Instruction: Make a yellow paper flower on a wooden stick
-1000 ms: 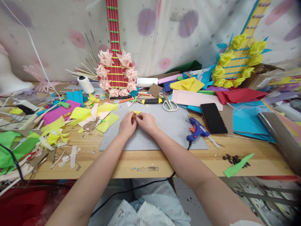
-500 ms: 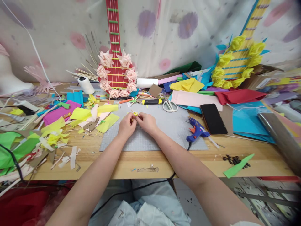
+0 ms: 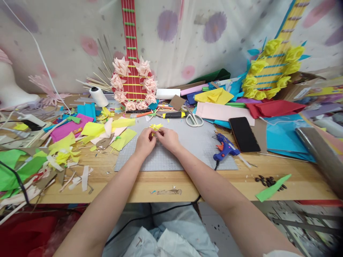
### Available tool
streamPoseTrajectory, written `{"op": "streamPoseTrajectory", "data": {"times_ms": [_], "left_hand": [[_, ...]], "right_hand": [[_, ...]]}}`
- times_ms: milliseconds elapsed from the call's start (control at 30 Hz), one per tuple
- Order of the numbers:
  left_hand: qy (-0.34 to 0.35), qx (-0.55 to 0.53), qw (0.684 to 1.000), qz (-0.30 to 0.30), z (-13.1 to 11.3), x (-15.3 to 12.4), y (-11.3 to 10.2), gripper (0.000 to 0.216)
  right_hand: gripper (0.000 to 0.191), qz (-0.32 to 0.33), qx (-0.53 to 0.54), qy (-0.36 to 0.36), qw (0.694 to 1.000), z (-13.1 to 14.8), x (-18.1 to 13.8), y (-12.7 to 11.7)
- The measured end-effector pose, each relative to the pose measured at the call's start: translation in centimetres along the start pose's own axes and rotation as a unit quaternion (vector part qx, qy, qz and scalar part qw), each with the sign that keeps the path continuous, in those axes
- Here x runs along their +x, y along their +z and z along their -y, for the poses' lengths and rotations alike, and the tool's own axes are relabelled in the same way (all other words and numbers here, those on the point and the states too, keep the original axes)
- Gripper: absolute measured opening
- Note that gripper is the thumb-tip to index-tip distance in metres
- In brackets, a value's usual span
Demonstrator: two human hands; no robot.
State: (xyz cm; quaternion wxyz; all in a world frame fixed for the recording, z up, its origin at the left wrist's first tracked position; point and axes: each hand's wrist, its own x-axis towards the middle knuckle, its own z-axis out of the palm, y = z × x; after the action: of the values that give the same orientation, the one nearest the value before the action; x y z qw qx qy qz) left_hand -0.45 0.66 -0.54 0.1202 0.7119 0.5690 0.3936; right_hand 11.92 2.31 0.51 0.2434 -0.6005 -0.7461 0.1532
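Above the grey cutting mat [image 3: 193,153], my two hands meet with fingertips close together. My left hand [image 3: 145,142] is closed, pinching a small piece of yellow crepe paper [image 3: 157,126]. Closed as well, my right hand [image 3: 169,138] pinches a thin stick [image 3: 153,127] that slants up and left across the yellow paper. The fingers hide the lower part of the paper.
A blue glue gun [image 3: 225,148] lies at the mat's right, beside a black phone [image 3: 243,134]. Scissors [image 3: 195,120] and a cutter knife [image 3: 174,115] lie behind. Yellow paper scraps [image 3: 123,139] spread left. A red paper guitar [image 3: 132,84] stands at the back.
More of the yellow paper now shows above my fingertips. Both hands stay nearly in the same place over the mat.
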Motion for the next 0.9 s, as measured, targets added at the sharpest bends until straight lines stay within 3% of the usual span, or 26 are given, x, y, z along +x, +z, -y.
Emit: {"op": "streamPoseTrajectory", "data": {"times_ms": [100,367,467,700,900], "left_hand": [[0.013,0.006,1.0,-0.015,0.1,0.0,0.0,0.014],[-0.044,-0.037,0.998,-0.005,0.5,0.0,0.0,0.017],[-0.054,-0.059,0.997,-0.002,0.8,0.0,-0.2,0.02],[-0.048,-0.092,0.995,0.012,1.1,0.0,-0.5,0.021],[-0.035,-0.063,0.997,0.027,0.9,-0.2,-0.6,0.02]], "right_hand": [[0.03,-0.002,0.006,-0.001,1.0,0.0,0.0,0.0],[0.038,-0.009,0.033,-0.038,0.999,-0.8,0.0,-0.6],[0.031,-0.013,0.058,-0.055,0.997,-1.2,-0.1,-0.8],[0.027,0.002,0.077,-0.089,0.993,-1.1,-0.4,-0.5],[0.028,0.0,0.058,-0.069,0.996,-0.6,-0.4,0.0]]}}
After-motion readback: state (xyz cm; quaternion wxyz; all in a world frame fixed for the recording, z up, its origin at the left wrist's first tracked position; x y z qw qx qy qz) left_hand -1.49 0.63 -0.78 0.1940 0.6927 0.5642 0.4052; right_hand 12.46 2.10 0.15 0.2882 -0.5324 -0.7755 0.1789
